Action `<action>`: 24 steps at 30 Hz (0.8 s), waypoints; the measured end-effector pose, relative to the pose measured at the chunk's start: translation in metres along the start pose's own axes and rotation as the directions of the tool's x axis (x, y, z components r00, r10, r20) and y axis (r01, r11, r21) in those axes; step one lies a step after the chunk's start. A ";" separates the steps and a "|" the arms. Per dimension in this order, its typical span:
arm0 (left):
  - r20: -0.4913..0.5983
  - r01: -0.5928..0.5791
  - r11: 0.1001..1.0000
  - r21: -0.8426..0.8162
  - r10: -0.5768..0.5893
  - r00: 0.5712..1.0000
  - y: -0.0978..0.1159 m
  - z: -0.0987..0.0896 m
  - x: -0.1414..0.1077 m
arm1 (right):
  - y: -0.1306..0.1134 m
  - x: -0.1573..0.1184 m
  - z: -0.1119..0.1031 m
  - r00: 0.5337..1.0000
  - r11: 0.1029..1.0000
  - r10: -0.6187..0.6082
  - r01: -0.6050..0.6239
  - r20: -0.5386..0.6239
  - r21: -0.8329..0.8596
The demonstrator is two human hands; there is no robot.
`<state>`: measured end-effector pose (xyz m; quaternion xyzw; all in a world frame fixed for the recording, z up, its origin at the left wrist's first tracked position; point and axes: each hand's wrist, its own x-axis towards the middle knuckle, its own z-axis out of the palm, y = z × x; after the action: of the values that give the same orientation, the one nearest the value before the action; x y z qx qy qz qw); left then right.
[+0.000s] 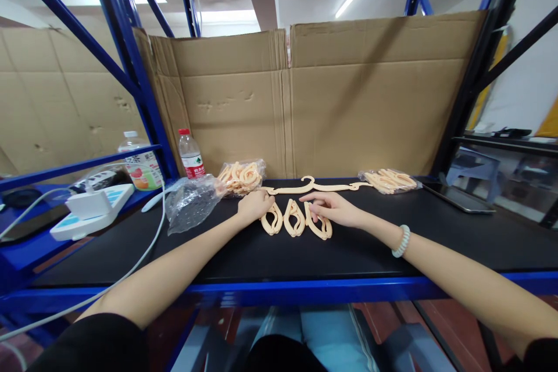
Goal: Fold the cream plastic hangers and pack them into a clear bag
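Black tabletop (270, 258), cardboard backdrop (370, 104), hands (255, 207) at folded hangers (288, 224), whether gripping I cannot tell

A single wide camera is looking out from the wearer's head, above and just behind the desk's near edge, facing forward and tilting down over the desk (279, 258). From arm's reach, it is framing the left hand (254, 207) and right hand (335, 209) near mid-picture, while also catching the lap (335, 337) below the near edge and cardboard (379, 116) beyond the far one.
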<state>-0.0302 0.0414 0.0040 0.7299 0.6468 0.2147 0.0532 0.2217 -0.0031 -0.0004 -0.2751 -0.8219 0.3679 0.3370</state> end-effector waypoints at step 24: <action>0.181 -0.650 0.754 -0.098 0.655 0.733 0.030 0.013 -0.025 | 0.004 -0.006 0.006 0.940 0.748 0.259 -0.048 0.224 -0.662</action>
<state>0.0005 0.0148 -0.0037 0.9273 0.3379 0.1528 0.0508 0.2215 -0.0073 -0.0085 -0.3823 -0.9135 0.1259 0.0601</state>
